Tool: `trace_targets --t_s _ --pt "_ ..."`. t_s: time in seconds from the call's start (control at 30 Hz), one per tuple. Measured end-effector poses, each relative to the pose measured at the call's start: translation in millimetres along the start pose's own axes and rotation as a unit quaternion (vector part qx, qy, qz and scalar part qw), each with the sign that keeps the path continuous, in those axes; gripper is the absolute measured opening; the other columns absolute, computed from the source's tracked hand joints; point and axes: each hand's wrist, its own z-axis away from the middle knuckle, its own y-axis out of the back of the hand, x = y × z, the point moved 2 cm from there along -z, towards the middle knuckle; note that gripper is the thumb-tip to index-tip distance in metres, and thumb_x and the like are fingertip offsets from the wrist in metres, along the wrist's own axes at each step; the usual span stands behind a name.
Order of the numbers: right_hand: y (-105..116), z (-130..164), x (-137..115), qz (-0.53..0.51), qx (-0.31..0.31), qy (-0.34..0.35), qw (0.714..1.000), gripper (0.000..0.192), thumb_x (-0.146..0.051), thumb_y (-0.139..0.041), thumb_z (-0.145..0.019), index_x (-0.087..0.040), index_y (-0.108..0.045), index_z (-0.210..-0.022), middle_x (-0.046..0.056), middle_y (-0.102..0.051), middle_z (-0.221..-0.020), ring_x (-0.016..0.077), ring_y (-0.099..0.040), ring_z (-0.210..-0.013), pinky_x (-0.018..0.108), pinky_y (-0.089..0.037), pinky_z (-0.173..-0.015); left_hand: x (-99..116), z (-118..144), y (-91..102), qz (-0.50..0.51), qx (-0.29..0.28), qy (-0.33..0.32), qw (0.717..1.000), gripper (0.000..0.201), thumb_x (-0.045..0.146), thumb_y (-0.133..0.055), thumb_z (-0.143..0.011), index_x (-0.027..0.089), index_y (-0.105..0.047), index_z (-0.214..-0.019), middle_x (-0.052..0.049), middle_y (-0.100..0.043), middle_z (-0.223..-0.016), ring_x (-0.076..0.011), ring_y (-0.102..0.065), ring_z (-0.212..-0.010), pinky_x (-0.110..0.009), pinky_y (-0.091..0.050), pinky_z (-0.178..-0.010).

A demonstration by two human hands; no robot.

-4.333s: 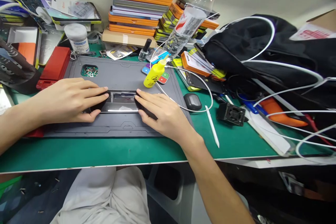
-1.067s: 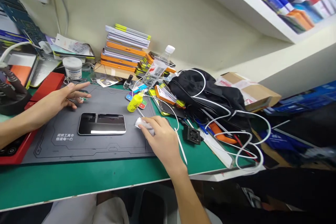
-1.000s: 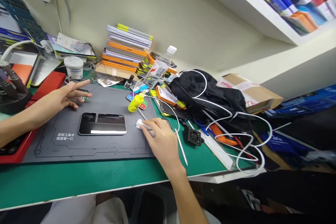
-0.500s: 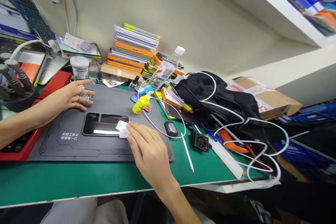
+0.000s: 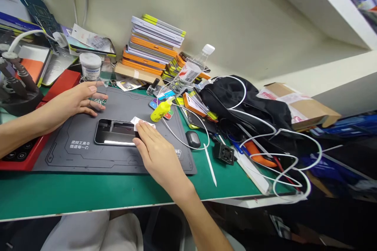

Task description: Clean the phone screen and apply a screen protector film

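Note:
A black phone (image 5: 114, 132) lies screen-up in the middle of a grey work mat (image 5: 88, 160). My right hand (image 5: 153, 153) presses a small white wipe (image 5: 138, 121) onto the phone's right end, fingers flat on it. My left hand (image 5: 73, 102) rests on the mat's far left corner, fingers spread, fingertips beside a small recess with green parts (image 5: 100, 101). It holds nothing that I can see.
A yellow squeeze bottle (image 5: 159, 111) stands just beyond the phone. White cables (image 5: 188, 147), a black earbud case (image 5: 193, 139), a white stylus (image 5: 210, 164) and a black bag (image 5: 244, 106) crowd the right. A red case (image 5: 17, 157) borders the mat's left; box stacks (image 5: 153, 47) line the wall.
My right hand picked up the white wipe from the mat's right side and carried it left onto the phone's right end. The left hand stayed at the mat's far corner.

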Motion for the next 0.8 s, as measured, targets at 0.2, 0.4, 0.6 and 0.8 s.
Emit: trace_targets --t_s 0.2,0.4,0.6,0.8 --pt "12.4 43.5 -22.0 0.046 0.03 0.045 0.997 0.053 -0.03 -0.048 -0.128 0.001 -0.069 -0.165 0.017 -0.062 -0.175 0.0322 -0.062 -0.166 0.046 -0.055 -0.138 3.1 1.4 -6.6 -0.001 -0.006 0.005 1.0 0.09 0.073 -0.077 -0.103 0.021 -0.055 -0.174 -0.017 -0.08 -0.147 -0.0332 -0.082 -0.109 -0.044 -0.065 -0.089" --pt "6.3 21.2 -12.8 0.054 0.03 0.04 0.997 0.056 -0.032 -0.04 -0.129 0.0 -0.072 -0.162 0.016 -0.067 -0.17 0.0308 -0.068 -0.161 0.045 -0.054 -0.138 -4.0 -2.3 -0.4 -0.019 -0.007 -0.008 1.0 0.096 0.079 -0.077 -0.097 0.026 -0.058 -0.175 -0.02 -0.078 -0.152 -0.038 -0.084 -0.114 -0.047 -0.068 -0.093" --pt "4.5 9.2 -8.4 0.029 0.021 0.042 0.998 0.056 -0.032 -0.044 -0.128 0.003 -0.069 -0.164 0.018 -0.065 -0.172 0.0341 -0.065 -0.163 0.049 -0.052 -0.14 1.2 -1.4 -4.6 -0.032 0.004 0.001 0.999 0.103 0.083 -0.077 -0.092 0.024 -0.058 -0.173 -0.021 -0.079 -0.151 -0.0368 -0.084 -0.112 -0.046 -0.068 -0.091" --pt "13.9 37.8 -17.3 0.005 0.009 0.055 0.998 0.051 -0.024 -0.045 -0.127 -0.001 -0.069 -0.166 0.013 -0.063 -0.175 0.026 -0.06 -0.167 0.04 -0.046 -0.143 5.7 0.6 -12.4 -0.019 0.017 0.022 0.999 0.096 0.072 -0.078 -0.093 0.019 -0.059 -0.17 -0.022 -0.079 -0.149 -0.037 -0.083 -0.11 -0.046 -0.067 -0.088"
